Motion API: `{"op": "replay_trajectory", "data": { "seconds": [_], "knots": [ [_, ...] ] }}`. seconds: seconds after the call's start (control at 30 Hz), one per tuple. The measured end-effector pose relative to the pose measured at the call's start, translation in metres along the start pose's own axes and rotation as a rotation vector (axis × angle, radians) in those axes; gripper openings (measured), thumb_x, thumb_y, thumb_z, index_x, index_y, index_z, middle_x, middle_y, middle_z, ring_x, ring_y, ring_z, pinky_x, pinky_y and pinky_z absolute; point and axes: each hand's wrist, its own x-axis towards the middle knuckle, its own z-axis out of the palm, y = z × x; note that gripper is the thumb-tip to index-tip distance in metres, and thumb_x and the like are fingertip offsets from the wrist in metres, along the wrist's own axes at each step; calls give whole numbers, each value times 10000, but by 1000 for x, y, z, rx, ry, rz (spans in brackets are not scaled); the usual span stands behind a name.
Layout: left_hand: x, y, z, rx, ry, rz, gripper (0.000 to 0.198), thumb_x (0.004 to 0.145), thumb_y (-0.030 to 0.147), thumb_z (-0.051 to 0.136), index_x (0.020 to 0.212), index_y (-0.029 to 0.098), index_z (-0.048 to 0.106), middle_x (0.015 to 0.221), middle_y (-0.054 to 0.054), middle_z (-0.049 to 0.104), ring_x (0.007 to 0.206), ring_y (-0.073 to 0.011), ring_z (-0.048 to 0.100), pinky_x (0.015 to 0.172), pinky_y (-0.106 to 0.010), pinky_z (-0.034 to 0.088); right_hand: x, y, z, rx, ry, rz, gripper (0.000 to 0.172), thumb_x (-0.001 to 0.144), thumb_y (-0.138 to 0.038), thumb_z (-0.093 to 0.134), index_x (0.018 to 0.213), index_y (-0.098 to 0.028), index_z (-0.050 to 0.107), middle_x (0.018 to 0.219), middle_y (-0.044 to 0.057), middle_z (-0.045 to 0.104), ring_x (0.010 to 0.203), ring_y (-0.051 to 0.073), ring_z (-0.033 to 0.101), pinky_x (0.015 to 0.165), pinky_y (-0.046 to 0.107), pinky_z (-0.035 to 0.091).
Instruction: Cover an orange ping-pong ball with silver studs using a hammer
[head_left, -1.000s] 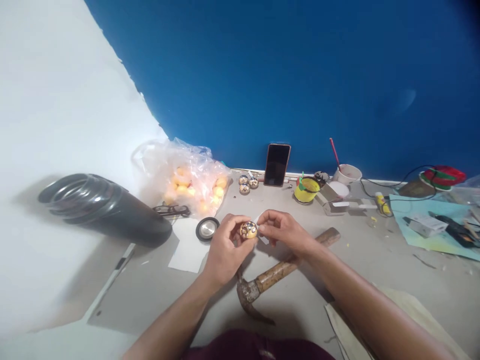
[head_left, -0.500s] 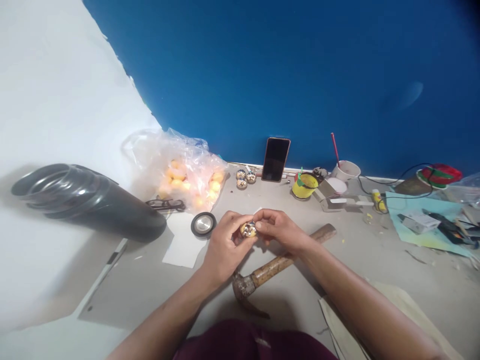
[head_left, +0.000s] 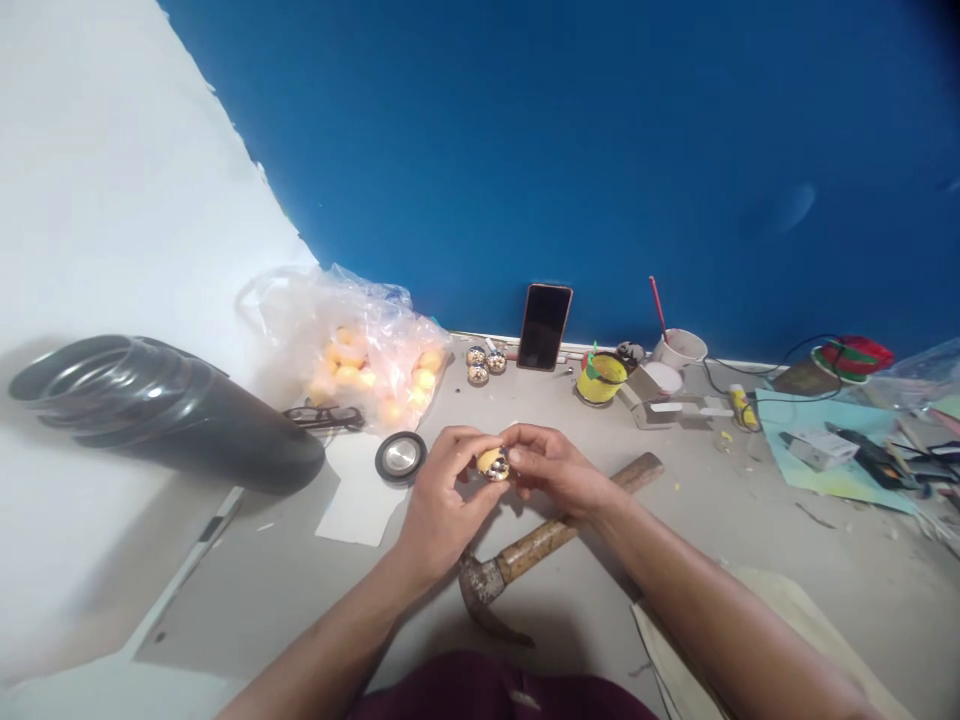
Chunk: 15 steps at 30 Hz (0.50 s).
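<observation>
Between my two hands is a small yellow ball (head_left: 490, 461), partly covered with shiny silver pieces. My left hand (head_left: 442, 495) grips it from the left, with thumb below and fingers above. From the right, my right hand (head_left: 553, 468) pinches its side, thumb against the silver pieces. Under my hands lies a claw hammer (head_left: 536, 546) with a worn wooden handle and rusty head. Left of my left hand is a round black-rimmed metal dish (head_left: 400, 457), partly on a white sheet of paper (head_left: 352, 510).
Farther back are several silver-covered balls (head_left: 478, 374), a leaning phone (head_left: 545, 326) and a plastic bag of yellow balls (head_left: 352, 365). A dark cylinder (head_left: 217, 420) lies left, near glasses (head_left: 324, 414). Rightward stand a yellow tub (head_left: 598, 385) and a white cup (head_left: 681, 348).
The ball has turned in my fingers, so more of its yellow side shows. The whole view has shifted slightly; the hammer and dish stay in place on the table.
</observation>
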Motion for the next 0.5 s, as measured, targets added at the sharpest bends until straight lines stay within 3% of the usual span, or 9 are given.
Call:
{"op": "replay_trajectory", "data": {
  "seconds": [0.13, 0.27, 0.37, 0.5],
  "knots": [
    [1, -5, -3, -117, -88, -116, 410, 767, 219, 785, 1168, 259, 712, 1162, -64, 639, 899, -203, 616, 763, -309, 515, 1, 0, -3, 34, -30, -17, 422, 741, -490, 857, 970, -171, 702, 872, 29, 674, 642, 106, 580, 538, 208, 475],
    [2, -11, -7, -226, -195, -204, 371, 817, 301, 773, 1178, 241, 710, 1176, -74, 657, 906, -201, 640, 760, -304, 530, 2, 2, -4, 45, -16, -10, 430, 724, -490, 869, 958, -172, 698, 823, 10, 653, 612, 95, 556, 521, 201, 456],
    [4, -13, -9, -272, -162, -269, 363, 766, 313, 830, 1102, 215, 737, 1091, -73, 700, 880, -204, 652, 741, -299, 530, 1, -1, -4, -40, -2, -17, 449, 745, -538, 834, 962, -167, 705, 778, 6, 636, 605, 102, 545, 524, 211, 455],
    [9, -12, -11, -498, -58, -405, 371, 660, 266, 907, 975, 173, 733, 908, -57, 750, 816, -190, 674, 701, -272, 530, -2, -18, -5, -295, 41, -45, 369, 831, -523, 733, 845, -156, 688, 769, 26, 681, 567, 97, 511, 542, 233, 428]
  ]
}}
